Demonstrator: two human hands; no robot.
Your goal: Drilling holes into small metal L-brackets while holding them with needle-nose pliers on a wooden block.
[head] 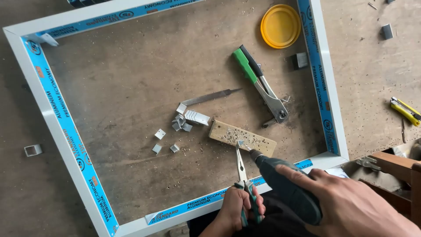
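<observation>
Your right hand (351,206) sits closest to the lens, wrapped around the dark green body of a power drill (287,186), forefinger laid along its top, with the bit tip pressed down at the small metal piece (240,143). Just left of it, your left hand (239,208) is closed tight on the green-handled pliers (242,175), whose nose pinches that same little piece and holds it against the wooden block (242,137). That piece looks light, thin and stiff, with sharp cut edges, so it would likely spin or skid under the bit if it were gripped by bare fingers; the pliers' nose at its edge seems the safe hold. The block is peppered with small holes and shavings and lies flat on the table (131,83). Beyond it, a cluster of similar bent metal clips (186,119) lies loose, touching one another, with a few strays (160,134) nearby and a slim flat file (206,97) just above. A green-handled rivet tool (261,83) rests further out. All of this lies inside a white aluminium frame (57,118) with blue protective tape. The only container-like thing is a yellow round lid (280,25) near the frame's far corner; it appears to hold nothing. A yellow utility knife (405,110) lies outside the frame, at right.
</observation>
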